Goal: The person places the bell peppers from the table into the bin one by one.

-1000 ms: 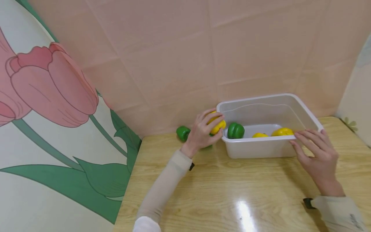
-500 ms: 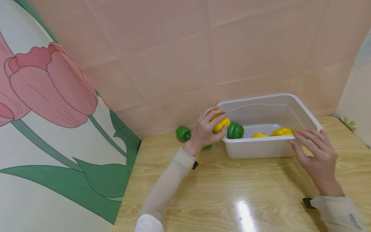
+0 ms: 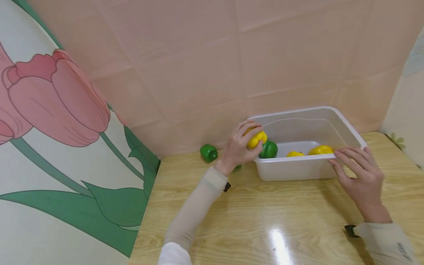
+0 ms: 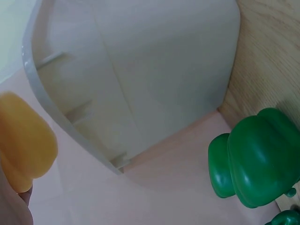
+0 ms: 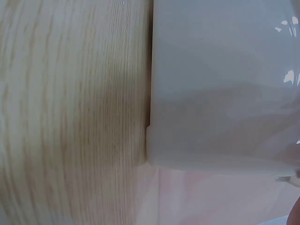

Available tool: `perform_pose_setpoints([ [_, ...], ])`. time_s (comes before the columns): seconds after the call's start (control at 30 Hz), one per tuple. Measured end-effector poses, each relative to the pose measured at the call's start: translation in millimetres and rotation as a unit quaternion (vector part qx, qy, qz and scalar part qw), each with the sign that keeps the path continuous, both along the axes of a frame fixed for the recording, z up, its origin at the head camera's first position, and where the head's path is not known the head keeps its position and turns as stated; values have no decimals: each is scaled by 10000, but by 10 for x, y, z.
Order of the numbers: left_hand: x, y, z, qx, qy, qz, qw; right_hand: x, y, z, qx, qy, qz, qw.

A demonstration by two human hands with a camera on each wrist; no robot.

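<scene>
While the left hand pinches a yellow pepper between thumb and fingers at the bin's left rim, the right hand grips the near rim by its right corner, thumb outside. Inside lie one green pepper and two other yellow peppers. More green peppers sit left of it on the desk, one mostly hidden.

We see soft light, white glare on the wood-grain tabletop, dimmer wrist views, yellow bell pepper blurred at left wrist
</scene>
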State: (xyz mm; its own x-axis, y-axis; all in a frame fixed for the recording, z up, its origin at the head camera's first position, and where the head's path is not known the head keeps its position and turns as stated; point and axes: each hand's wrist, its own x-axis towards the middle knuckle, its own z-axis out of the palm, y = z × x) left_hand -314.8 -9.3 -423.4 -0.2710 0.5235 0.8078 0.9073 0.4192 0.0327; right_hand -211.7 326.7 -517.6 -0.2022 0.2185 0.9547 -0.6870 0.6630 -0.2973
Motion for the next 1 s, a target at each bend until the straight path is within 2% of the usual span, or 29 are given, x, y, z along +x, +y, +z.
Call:
perform_pose_setpoints([
  [0.17,-36,53,-24,-72,22,107,9999,2,5,2,8,-29,9,10000],
  [0.57,-48,162,-21,-414,340,531,9972,-3,18,-26,31,-72,-51,10000],
  [1.0,-81,292,-11,-436,281,483,9975,-7,11,-21,17,-32,-30,10000],
])
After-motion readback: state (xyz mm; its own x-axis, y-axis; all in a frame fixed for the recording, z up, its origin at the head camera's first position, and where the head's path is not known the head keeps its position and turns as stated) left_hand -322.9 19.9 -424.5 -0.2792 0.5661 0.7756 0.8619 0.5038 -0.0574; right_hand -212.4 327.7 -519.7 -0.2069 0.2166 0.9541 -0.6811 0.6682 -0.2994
